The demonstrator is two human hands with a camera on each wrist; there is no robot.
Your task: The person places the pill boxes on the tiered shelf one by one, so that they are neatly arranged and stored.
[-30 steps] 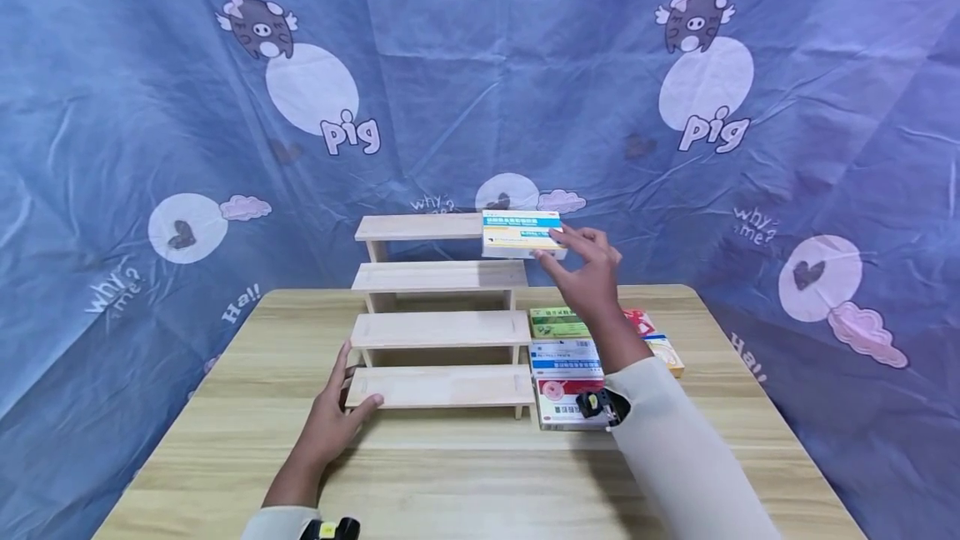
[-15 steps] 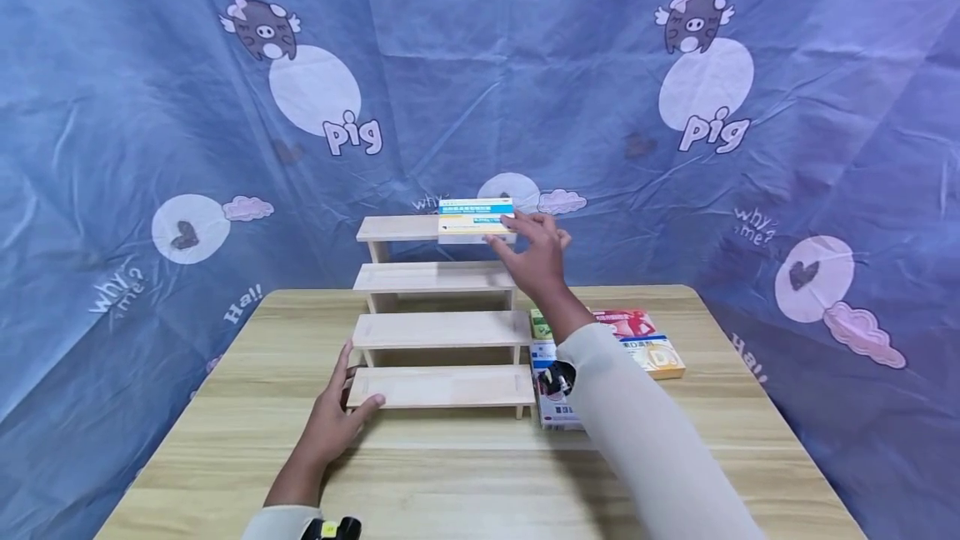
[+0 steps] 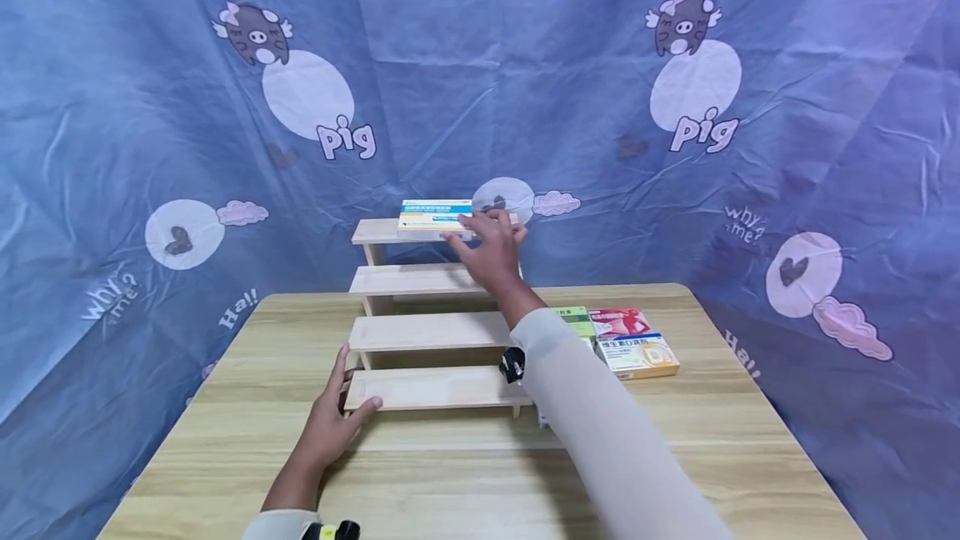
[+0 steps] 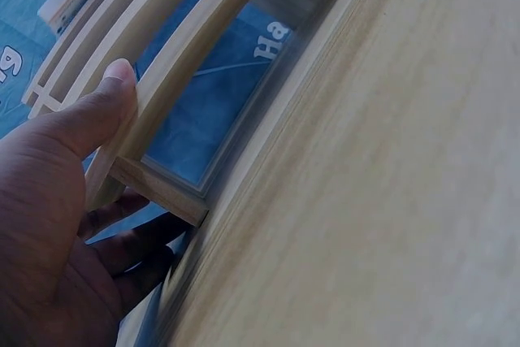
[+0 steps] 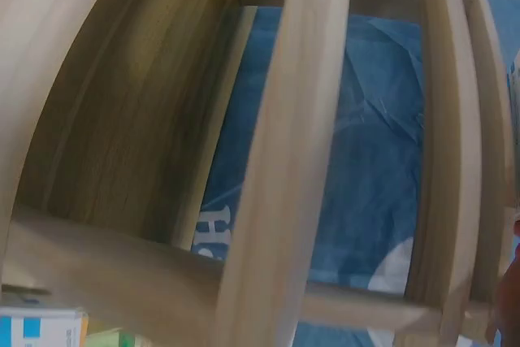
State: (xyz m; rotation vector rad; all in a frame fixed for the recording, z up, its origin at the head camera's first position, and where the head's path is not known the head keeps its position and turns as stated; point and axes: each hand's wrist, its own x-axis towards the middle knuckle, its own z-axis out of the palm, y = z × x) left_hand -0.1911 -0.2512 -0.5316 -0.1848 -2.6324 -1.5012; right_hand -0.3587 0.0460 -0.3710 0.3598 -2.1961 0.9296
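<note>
A four-step wooden display stand (image 3: 427,332) stands on the table. My left hand (image 3: 330,419) grips the left end of its lowest step. In the left wrist view, the thumb lies on top of that step's board (image 4: 191,42), with the other fingers beneath and behind it. My right hand (image 3: 491,248) pinches a white, blue and yellow medicine box (image 3: 427,215) by its right end. Label side up, the box lies right at the top step, left of its middle. Only its edge (image 5: 515,111) and a bit of the hand show in the right wrist view.
Right of the stand lie several medicine boxes, among them a red one (image 3: 618,322), a green one (image 3: 572,319) and a white-orange one (image 3: 637,357). My right forearm hides others. A blue printed cloth (image 3: 480,107) hangs behind the wood-grain table (image 3: 420,482).
My right hand has carried the medicine box leftward along the top step, from its right end to left of its middle, and lower onto it. The left hand has stayed in place.
</note>
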